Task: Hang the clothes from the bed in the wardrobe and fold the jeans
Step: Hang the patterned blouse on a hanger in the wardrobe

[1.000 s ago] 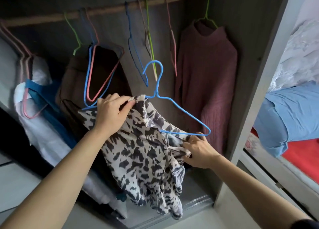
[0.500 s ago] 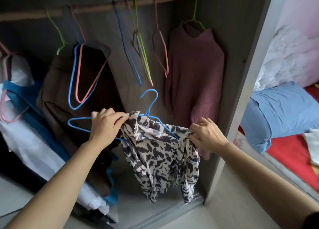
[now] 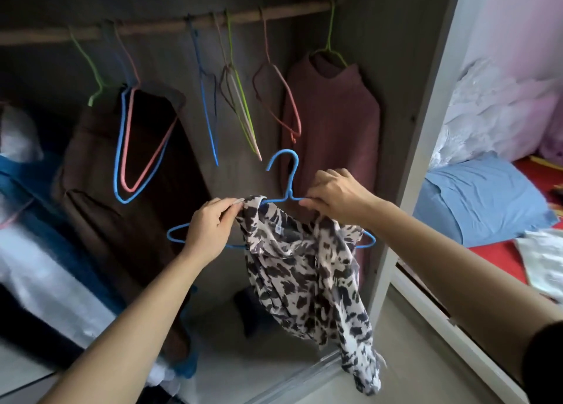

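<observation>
The wardrobe holds a brown garment, a maroon sweater and several bare hangers on its rail. Below the rail, the print blouse droops from the blue hanger, whose long axis runs left to right, hook upward. Cloth covers only its right half; the left end pokes out bare beyond the left hand, which pinches the neckline. The right hand grips the wire beside the hook. The neckline probably needs drawing leftward.
</observation>
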`<state>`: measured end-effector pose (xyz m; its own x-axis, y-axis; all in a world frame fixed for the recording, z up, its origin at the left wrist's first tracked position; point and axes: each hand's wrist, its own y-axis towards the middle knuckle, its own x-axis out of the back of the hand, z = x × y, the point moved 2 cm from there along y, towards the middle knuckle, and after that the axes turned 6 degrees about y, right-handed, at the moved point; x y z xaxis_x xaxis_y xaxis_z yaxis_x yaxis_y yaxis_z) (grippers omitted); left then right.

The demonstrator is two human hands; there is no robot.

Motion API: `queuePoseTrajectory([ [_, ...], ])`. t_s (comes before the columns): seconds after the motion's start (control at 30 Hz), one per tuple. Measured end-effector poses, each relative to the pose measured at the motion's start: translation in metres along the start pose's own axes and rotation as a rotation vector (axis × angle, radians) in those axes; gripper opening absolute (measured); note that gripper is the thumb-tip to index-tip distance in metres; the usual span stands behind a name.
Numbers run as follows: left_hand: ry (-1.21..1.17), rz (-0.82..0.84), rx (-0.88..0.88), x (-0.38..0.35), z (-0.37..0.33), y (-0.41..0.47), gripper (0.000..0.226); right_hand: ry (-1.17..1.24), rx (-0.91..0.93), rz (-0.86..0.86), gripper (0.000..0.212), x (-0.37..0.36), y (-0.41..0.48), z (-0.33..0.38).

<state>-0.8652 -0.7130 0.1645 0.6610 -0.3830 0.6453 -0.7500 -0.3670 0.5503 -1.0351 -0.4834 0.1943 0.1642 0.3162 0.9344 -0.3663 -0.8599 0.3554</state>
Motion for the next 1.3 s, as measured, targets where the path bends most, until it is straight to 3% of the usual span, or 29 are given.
queuePoseTrajectory([
  [0.1, 0.040, -0.037, 0.026, 0.006, 0.004, 0.005, 0.022, 0.010, -0.106, 0.105, 0.041, 0.001, -0.005, -0.016],
  [0.23, 0.039, -0.028, 0.060, 0.010, 0.010, 0.010, 0.022, 0.480, -0.177, 0.002, 0.033, 0.011, -0.009, -0.022],
  [0.3, 0.027, -0.044, 0.085, 0.011, 0.012, 0.013, 0.023, 0.481, -0.176, 0.013, 0.030, 0.017, -0.007, -0.024],
  [0.43, 0.104, -0.073, 0.099, 0.018, 0.014, 0.019, 0.023, 0.331, -0.205, 0.219, 0.029, 0.020, -0.006, -0.034],
  [0.57, 0.213, 0.001, 0.011, 0.016, 0.008, 0.023, 0.017, 0.491, -0.183, 0.116, 0.023, 0.027, 0.001, -0.028],
  [0.63, 0.042, 0.023, 0.133, 0.017, 0.002, 0.026, 0.014, 0.570, -0.184, 0.039, 0.021, 0.031, 0.006, -0.022],
  [0.73, -0.569, 0.092, 0.531, 0.021, -0.011, 0.036, 0.021, 0.529, -0.184, 0.051, 0.019, 0.036, 0.008, -0.018],
  [0.8, -0.760, 0.155, 0.661, 0.023, -0.017, 0.041, 0.019, 0.545, -0.187, -0.005, 0.019, 0.039, 0.008, -0.019],
  [0.87, -0.724, 0.221, 0.675, 0.026, -0.020, 0.044, 0.024, 0.616, -0.215, -0.090, 0.021, 0.042, 0.010, -0.021],
  [1.0, -0.379, 0.364, 0.755, 0.026, -0.030, 0.038, 0.064, 0.565, -0.176, -0.130, 0.021, 0.047, 0.011, -0.018],
  [1.1, -0.317, 0.373, 0.655, 0.010, -0.036, 0.034, 0.045, 0.583, -0.165, -0.154, 0.023, 0.046, 0.011, -0.014],
  [1.2, -0.487, 0.253, 0.599, -0.002, -0.045, 0.034, 0.020, 0.658, -0.220, -0.092, 0.022, 0.040, 0.010, -0.011],
  [1.3, -0.919, 0.355, 0.676, -0.007, -0.050, 0.036, 0.024, 0.631, -0.258, -0.078, 0.024, 0.036, 0.007, -0.014],
])
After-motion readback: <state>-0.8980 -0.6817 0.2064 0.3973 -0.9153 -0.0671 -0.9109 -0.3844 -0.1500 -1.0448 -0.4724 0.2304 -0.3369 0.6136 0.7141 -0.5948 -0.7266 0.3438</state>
